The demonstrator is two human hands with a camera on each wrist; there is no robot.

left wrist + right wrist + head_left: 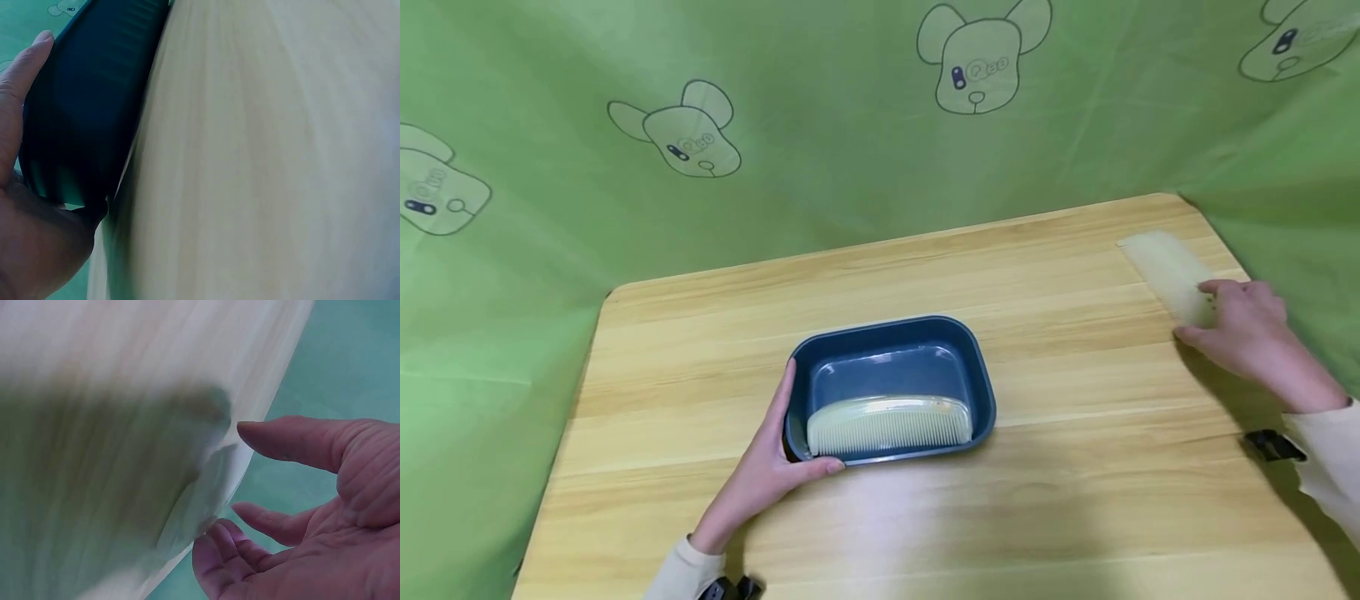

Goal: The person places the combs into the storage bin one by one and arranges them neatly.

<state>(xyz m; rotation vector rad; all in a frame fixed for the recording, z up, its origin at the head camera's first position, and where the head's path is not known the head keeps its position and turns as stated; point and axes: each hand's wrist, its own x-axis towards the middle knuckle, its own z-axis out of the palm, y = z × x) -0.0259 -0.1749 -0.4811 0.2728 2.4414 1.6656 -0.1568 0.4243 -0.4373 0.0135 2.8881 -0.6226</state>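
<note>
A dark blue plastic box (880,367) stands on the table, with a pale green comb (891,425) lying along its near side, teeth toward me. My left hand (763,467) holds the box at its near left corner, thumb along the front wall and a finger up the left wall. The left wrist view shows that thumb against the outside of the box (87,106). Over at the far right, a second pale comb (1168,271) lies on the table. My right hand (1247,333) is at its near end, thumb and fingers spread apart; in the right wrist view the comb (200,500) looks blurred.
The wooden table (700,350) ends close beyond the second comb at the right. Green cloth (850,167) printed with animal heads hangs behind the table and along both sides.
</note>
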